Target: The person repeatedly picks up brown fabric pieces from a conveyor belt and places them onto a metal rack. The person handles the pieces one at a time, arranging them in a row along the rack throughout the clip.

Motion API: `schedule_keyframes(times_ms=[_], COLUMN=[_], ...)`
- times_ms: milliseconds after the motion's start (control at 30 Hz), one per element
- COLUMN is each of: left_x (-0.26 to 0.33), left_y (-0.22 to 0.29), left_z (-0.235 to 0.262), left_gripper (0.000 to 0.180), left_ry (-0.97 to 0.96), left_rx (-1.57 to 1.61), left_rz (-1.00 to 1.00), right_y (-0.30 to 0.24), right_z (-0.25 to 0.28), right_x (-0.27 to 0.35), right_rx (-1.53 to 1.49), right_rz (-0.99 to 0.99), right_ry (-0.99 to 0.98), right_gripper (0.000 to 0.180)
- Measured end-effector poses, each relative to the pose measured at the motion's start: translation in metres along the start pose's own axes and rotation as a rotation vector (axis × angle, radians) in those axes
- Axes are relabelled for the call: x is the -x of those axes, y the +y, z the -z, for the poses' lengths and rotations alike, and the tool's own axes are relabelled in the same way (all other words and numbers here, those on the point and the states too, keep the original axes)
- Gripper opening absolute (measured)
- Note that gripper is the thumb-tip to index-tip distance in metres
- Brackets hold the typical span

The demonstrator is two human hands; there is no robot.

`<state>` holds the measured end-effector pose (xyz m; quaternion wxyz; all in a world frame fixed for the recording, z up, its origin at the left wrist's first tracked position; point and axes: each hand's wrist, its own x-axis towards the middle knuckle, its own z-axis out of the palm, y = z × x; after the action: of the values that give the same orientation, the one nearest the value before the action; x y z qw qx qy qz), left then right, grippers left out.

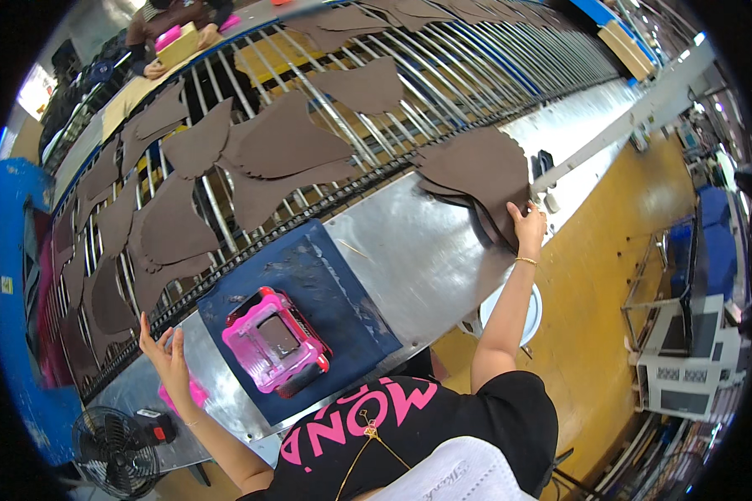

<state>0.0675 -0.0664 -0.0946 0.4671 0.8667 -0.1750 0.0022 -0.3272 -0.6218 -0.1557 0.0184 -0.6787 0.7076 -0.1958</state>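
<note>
My right hand (527, 224) pinches the edge of a small stack of dark brown flat cut pieces (476, 167). They have curved, partly scalloped edges and lie on the metal table at its far right part. My left hand (169, 361) is raised near the conveyor's edge, fingers spread, holding nothing. Below its wrist a bright pink thing (197, 392) is partly hidden; I cannot make out what it is. Between my hands, a pink and red plastic container (246, 355) with a dark rectangle inside rests on a dark blue mat (363, 309).
A roller conveyor (426, 63) runs along the table's far side, carrying many brown pieces (288, 138). A black fan (117, 451) stands at lower left beside a small black and red device (154, 426). A metal bar (627, 117) crosses at right. Across the conveyor a person (163, 42) holds a yellowish block.
</note>
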Motion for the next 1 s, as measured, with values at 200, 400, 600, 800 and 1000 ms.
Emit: schedule_keyframes(times_ms=[200,400,600,800,1000], left_x=[-0.007,0.001,0.012,0.015,0.002], left_y=[0.029,0.039,0.033,0.047,0.086], left_z=[-0.018,-0.014,-0.005,-0.006,-0.021], left_gripper=[0.066,0.068,0.070,0.071,0.070], left_ry=[-0.077,-0.053,-0.023,-0.015,-0.129], left_rx=[0.073,0.066,0.031,-0.007,0.157], left_rz=[-0.057,-0.086,-0.073,-0.094,-0.197], right_y=[-0.008,-0.014,-0.024,-0.037,-0.102], right_z=[0.010,-0.008,-0.005,0.031,0.127], right_x=[0.018,0.015,0.017,0.035,0.069], right_rx=[0.062,0.074,0.086,-0.221,-0.799], right_rz=[-0.025,0.002,0.028,-0.010,0.253], right_ry=[-0.041,0.043,0.105,-0.230,-0.228], right_gripper=[0.042,0.050,0.056,0.037,0.026])
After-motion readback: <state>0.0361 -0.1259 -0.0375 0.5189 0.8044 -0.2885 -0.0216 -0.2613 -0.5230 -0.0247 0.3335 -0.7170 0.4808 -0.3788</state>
